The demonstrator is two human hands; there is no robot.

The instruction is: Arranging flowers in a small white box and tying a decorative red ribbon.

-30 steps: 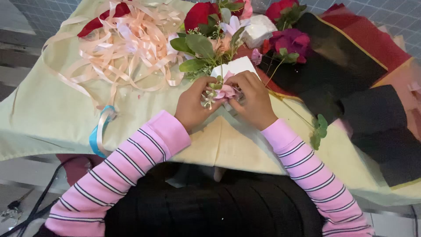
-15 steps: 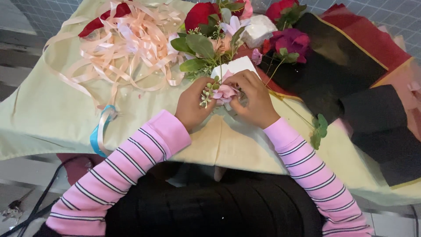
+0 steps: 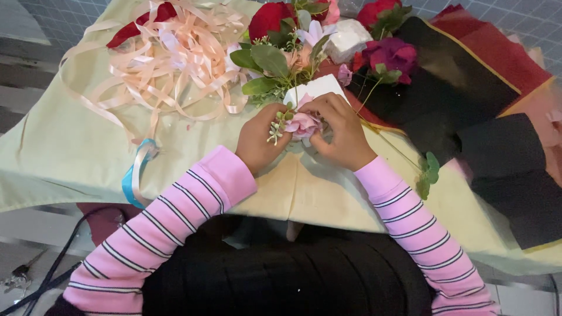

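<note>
Hands close together over a pale green cloth on the table. Left hand curled, fingers bent shut on a small pink flower and its little sprig of pale buds. Right hand curled too, fingertips pinching the same pink flower from the other side. Pink flower right between both hands, just in front of a white block. Past the hands, a bunch of green leaves and red roses, plus a dark purple flower. Off to the left, a big messy heap of peach ribbon and a loop of blue ribbon near the cloth's edge. Off to the right, sheets of black and red wrapping paper. Pink striped sleeves on both arms.
</note>
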